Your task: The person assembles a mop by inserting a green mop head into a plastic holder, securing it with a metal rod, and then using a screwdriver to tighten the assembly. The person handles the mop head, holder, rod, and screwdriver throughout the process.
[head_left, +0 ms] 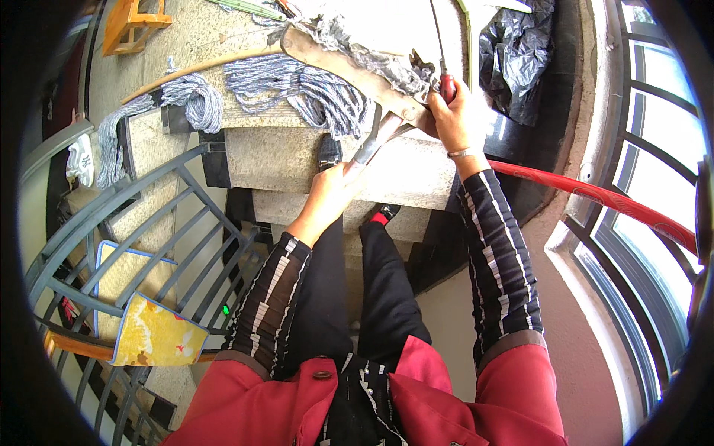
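Observation:
A long flat wooden board (335,68) slants across the step in front of me, with ragged grey cloth strips (364,56) along its far edge. My right hand (455,126) is closed at the board's near right end. The same hand grips a screwdriver (447,88) by its red handle, the thin shaft pointing away from me. Closed below the board, my left hand (327,195) holds a short pale shaft (385,130) with a dark metal part beside it. The shaft's upper end meets the board's underside; its exact kind is unclear.
Bundles of blue-grey mop yarn (294,89) lie on the step along a thin wooden pole (204,65). A black plastic bag (517,63) sits at right, near a red pole (595,192). Left are a metal railing (126,189), a yellow mat (160,331) and a wooden stool (134,28).

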`<state>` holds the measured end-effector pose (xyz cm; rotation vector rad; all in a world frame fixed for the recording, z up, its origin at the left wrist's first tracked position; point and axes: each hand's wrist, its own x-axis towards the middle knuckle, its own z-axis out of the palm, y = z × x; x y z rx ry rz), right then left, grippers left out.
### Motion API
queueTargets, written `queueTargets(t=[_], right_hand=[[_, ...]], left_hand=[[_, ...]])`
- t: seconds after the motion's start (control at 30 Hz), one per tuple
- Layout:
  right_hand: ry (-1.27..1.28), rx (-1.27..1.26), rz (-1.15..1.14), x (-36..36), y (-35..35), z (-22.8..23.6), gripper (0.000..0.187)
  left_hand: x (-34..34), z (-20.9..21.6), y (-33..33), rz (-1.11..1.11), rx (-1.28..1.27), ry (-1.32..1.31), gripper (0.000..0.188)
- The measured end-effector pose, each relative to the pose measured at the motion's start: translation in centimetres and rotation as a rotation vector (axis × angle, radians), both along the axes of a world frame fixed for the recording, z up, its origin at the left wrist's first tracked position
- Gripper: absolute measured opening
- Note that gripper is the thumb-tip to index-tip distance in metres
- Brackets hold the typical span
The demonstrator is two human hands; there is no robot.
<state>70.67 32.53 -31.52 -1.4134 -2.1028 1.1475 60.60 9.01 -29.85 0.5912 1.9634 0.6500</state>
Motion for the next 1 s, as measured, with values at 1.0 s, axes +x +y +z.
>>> queueTargets(t=[1.0], right_hand=[[-0.236, -0.199, 0.131, 2.2, 9.4, -6.2, 0.039]], left_hand=[[-3.3, 1.5, -4.3, 0.062, -0.015, -0.065, 0.023]])
